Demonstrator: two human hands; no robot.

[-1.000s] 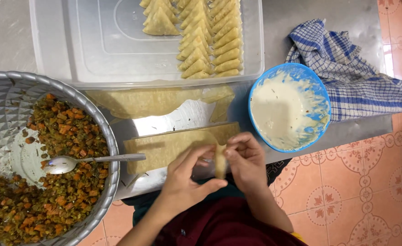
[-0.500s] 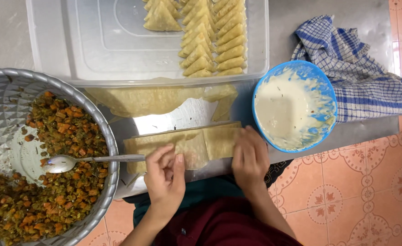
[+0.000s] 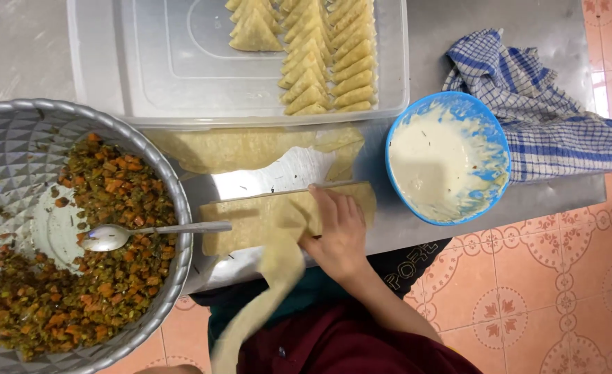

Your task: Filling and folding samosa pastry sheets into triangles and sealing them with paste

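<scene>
Head view shows a thin, limp pastry strip point(image 3: 268, 291) drooping off the tabletop point(image 3: 417, 228) toward the lap, its upper end pinned under the right hand point(image 3: 337, 232), fingers flat and released; it looks tearable, best lifted by its edges; left hand unseen.

Stainless steel surface point(image 3: 29, 48), dull grey with soft glare patches. Floor point(image 3: 548, 291) below: orange-pink tiles with floral motifs, pale grout lines. Bright daylight at the right edge.
</scene>
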